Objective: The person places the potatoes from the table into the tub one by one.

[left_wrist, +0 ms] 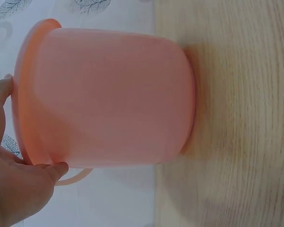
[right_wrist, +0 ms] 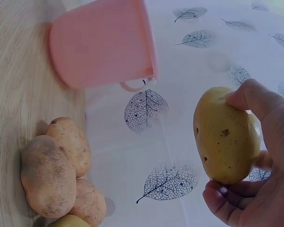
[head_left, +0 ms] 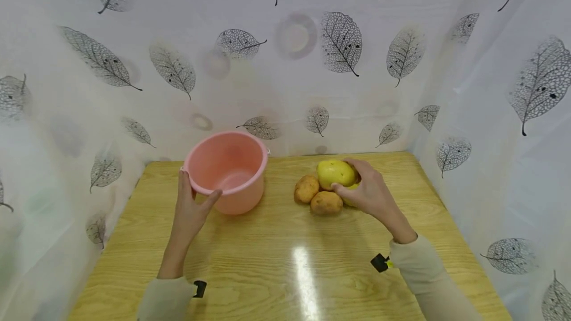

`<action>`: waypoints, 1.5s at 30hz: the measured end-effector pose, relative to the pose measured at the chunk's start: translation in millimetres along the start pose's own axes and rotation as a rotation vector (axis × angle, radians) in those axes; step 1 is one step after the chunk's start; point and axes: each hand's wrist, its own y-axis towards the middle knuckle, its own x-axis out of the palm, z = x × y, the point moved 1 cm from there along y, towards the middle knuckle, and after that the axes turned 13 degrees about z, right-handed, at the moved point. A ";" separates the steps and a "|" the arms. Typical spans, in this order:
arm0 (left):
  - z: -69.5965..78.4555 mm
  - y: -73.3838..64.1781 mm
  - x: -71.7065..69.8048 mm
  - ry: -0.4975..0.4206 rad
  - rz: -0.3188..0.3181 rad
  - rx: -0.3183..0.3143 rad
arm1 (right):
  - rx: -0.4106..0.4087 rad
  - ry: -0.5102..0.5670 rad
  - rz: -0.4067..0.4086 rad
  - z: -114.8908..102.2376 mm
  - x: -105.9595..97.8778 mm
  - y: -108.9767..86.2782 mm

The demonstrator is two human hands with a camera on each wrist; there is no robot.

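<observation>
A pink plastic bucket stands upright on the left of the table, its mouth facing up. My left hand grips its rim at the near left side, with the thumb and fingers spread apart along it, as the left wrist view also shows. On the other side my right hand holds a yellow potato between thumb and fingers, raised above the table. Below it lies a small pile: brown potatoes close together and a yellow potato partly hidden by the right hand.
The wooden table reaches back to a pale curtain printed with dark leaves, which also hangs along both sides. The bucket's handle hangs down at its side. Bare tabletop lies between the bucket and the potatoes.
</observation>
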 end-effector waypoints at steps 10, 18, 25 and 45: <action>-1.7 0.6 -0.5 0.006 0.003 0.003 | 0.014 0.004 -0.010 3.3 0.6 6.0; 27.5 -5.3 -1.8 0.007 -0.025 -0.024 | -0.002 0.013 -0.039 -3.8 5.6 14.9; 44.8 -9.5 -4.2 -0.015 -0.036 -0.021 | -0.007 0.048 -0.068 -16.4 17.3 25.7; 38.1 -5.5 -3.5 -0.067 -0.021 0.008 | -0.082 0.080 -0.147 -59.1 70.0 54.3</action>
